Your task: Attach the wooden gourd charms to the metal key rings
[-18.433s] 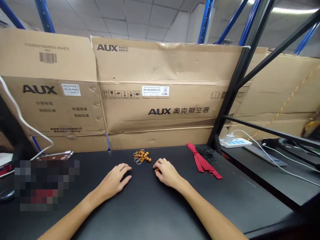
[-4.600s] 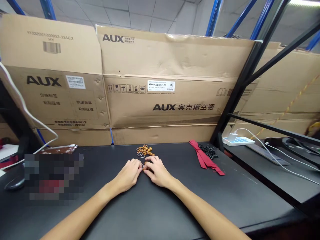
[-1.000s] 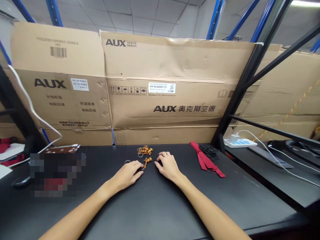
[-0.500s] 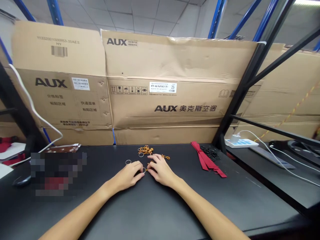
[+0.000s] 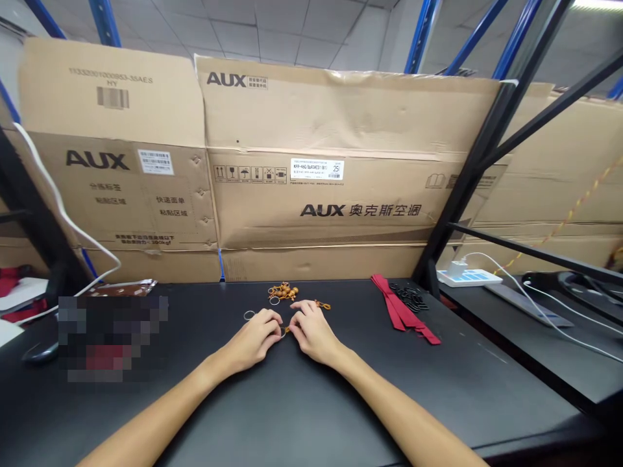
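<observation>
My left hand (image 5: 257,336) pinches a thin metal ring (image 5: 283,333) at the middle of the black table. Facing it, my right hand (image 5: 314,332) has its fingertips closed on a small orange cord (image 5: 287,329) that meets the ring. Behind my hands lies a small pile of orange-brown beaded pieces (image 5: 285,292), with a loose metal ring (image 5: 274,301) at its front. Another ring (image 5: 249,315) rests just behind my left hand. An orange looped piece (image 5: 324,305) lies beyond my right hand, partly hidden by it.
Red ribbons (image 5: 402,311) and a heap of black clips (image 5: 410,297) lie at the right on the table (image 5: 302,408). Big cardboard sheets (image 5: 316,130) stand along the back. A white cable (image 5: 63,207) hangs at the left, near a dark mouse (image 5: 41,352).
My left fingers have closed further around the ring. My right fingertips have shifted slightly, and more of the beaded pile shows behind them.
</observation>
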Action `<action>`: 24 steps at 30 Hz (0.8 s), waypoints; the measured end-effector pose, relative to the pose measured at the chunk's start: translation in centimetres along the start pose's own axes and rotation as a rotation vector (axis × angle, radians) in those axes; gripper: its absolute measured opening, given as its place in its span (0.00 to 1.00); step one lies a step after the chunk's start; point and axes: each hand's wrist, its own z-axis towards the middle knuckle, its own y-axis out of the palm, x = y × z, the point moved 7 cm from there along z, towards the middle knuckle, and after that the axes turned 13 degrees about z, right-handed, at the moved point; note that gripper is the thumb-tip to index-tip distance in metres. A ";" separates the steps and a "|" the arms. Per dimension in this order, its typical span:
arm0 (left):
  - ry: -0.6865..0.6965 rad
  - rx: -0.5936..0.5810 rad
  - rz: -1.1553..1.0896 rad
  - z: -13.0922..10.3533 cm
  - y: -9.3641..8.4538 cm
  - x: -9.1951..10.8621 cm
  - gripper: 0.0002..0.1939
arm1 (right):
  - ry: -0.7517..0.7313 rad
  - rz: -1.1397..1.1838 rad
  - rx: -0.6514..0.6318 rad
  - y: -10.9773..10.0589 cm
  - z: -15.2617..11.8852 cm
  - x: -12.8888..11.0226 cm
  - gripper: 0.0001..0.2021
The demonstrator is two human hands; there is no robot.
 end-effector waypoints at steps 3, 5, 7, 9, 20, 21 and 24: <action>-0.022 -0.005 0.004 -0.2 0.0 -0.1 0.04 | -0.023 0.077 -0.006 0.1 -0.1 -0.3 0.04; -0.024 0.002 0.008 -0.2 0.1 -0.1 0.04 | -0.040 0.133 -0.005 0.2 -0.2 -0.6 0.04; -0.024 0.009 0.008 -0.2 0.1 -0.1 0.06 | -0.043 0.150 -0.009 0.2 -0.2 -0.7 0.04; -0.021 0.011 -0.001 -0.1 0.1 0.0 0.08 | -0.025 0.112 -0.011 0.2 -0.1 -0.6 0.04; -0.010 0.005 0.000 -0.2 -0.2 0.0 0.08 | -0.037 0.110 -0.031 0.2 -0.3 -1.1 0.03; 0.002 0.009 0.003 -0.2 -0.2 0.2 0.09 | -0.040 0.120 -0.033 0.3 -0.4 -1.1 0.04; 0.017 0.010 0.009 -0.1 -0.2 0.3 0.10 | -0.008 0.097 -0.016 0.3 -0.2 -0.6 0.05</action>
